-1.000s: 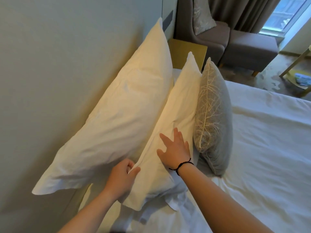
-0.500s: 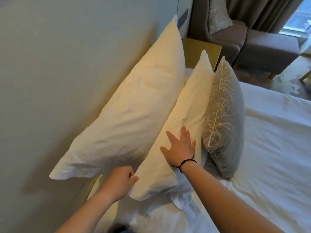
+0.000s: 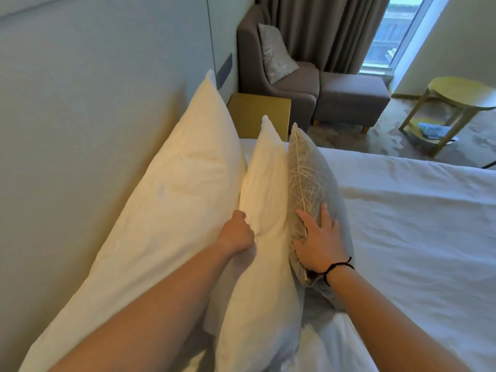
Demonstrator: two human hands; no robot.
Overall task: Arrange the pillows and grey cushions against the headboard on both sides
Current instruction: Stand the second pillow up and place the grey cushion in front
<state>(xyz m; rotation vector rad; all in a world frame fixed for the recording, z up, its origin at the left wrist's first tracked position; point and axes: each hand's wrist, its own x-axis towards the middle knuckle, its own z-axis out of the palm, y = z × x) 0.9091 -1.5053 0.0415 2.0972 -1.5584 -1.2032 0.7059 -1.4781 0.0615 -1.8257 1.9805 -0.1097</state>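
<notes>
A large white pillow (image 3: 166, 210) leans against the pale headboard (image 3: 80, 116). A second, smaller white pillow (image 3: 265, 205) stands on edge in front of it. A grey cushion (image 3: 311, 173) with a pale leaf pattern stands against that one. My left hand (image 3: 237, 233) is a closed fist pushed into the gap between the two white pillows; whether it grips fabric is hidden. My right hand (image 3: 319, 240), with a black band at the wrist, lies flat with spread fingers on the grey cushion's face.
White bed sheet (image 3: 402, 237) spreads to the right. Beyond the bed stand a yellow bedside table (image 3: 257, 114), a grey armchair (image 3: 281, 76) holding another patterned cushion (image 3: 276, 55), a footstool (image 3: 351, 98) and a round yellow side table (image 3: 456, 98) by the window.
My right hand left the smaller white pillow and now presses the grey cushion. My left hand slid further up between the two white pillows. The pillows stand closer together.
</notes>
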